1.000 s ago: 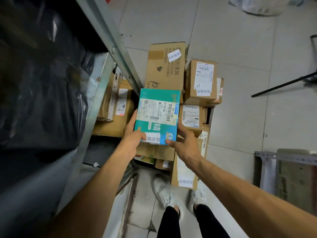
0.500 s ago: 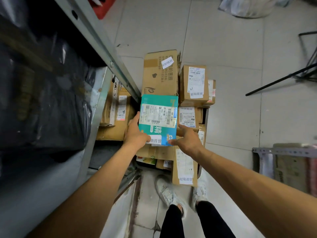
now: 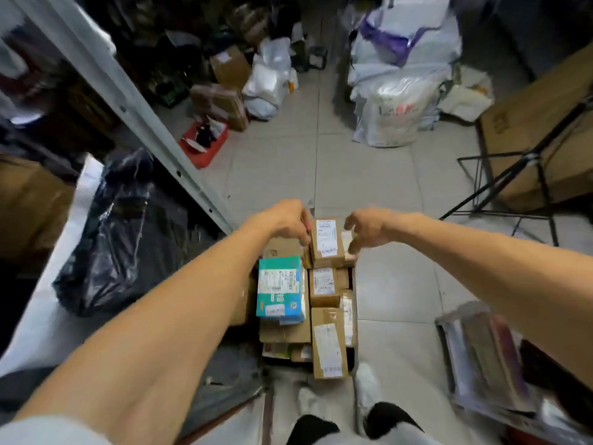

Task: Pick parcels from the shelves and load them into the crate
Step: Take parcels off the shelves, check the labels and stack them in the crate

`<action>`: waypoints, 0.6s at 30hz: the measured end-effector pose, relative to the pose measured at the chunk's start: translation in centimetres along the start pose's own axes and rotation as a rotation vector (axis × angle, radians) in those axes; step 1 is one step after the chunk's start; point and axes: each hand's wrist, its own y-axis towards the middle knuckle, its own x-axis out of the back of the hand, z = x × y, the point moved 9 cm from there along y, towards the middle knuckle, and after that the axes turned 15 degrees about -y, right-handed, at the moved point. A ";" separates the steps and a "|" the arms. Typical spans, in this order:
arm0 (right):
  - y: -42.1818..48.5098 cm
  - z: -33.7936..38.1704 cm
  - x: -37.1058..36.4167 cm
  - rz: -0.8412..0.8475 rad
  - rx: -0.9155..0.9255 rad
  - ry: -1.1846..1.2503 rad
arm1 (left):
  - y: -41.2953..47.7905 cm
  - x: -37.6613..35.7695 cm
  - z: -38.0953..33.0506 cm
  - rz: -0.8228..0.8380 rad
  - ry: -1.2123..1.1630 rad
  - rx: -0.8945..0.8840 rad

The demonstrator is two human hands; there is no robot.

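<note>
Parcels point(image 3: 327, 342) are lying stacked in the crate point(image 3: 354, 277) on the floor point(image 3: 385, 175), just ahead of our shoes point(image 3: 365, 383). We are seeing only a dark strip of the crate along the right side of the stack, the rest being hidden under cardboard. A teal box point(image 3: 279, 290) is lying flat on top at the left, label up, with no hand on it. Right of it, brown boxes are sitting in a row from near to far.

We are holding both arms out over the stack to its far end. Our left hand point(image 3: 282, 220) is hanging back-up, fingers bent down, tips meeting the left edge of the far box point(image 3: 327, 242). Through the blur we are not able to tell whether its grip is holding that box or only overlapping it. Our right hand point(image 3: 365, 231) is hovering at the box's right edge, thumb and fingers loosely curled and apart, its grip wide and holding nothing.

A shelf post point(image 3: 138, 114) is running diagonally at left, with a black bag point(image 3: 128, 236) lying on the shelf beside it. Farther off, a red tray point(image 3: 205, 142) and white sacks point(image 3: 401, 91) are sitting on the floor. A black stand point(image 3: 513, 175) is standing at right before a big carton point(image 3: 545, 123).
</note>
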 end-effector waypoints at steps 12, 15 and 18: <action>-20.0 -8.5 12.9 -0.317 -0.279 -0.039 | -6.8 4.7 -23.0 -0.041 0.229 -0.442; -24.9 -10.5 9.7 -0.335 -0.385 0.060 | -7.4 -0.8 -25.9 0.085 0.336 -0.505; -30.4 -12.5 4.1 -0.312 -0.523 0.162 | -9.0 -7.7 -29.1 0.216 0.469 -0.599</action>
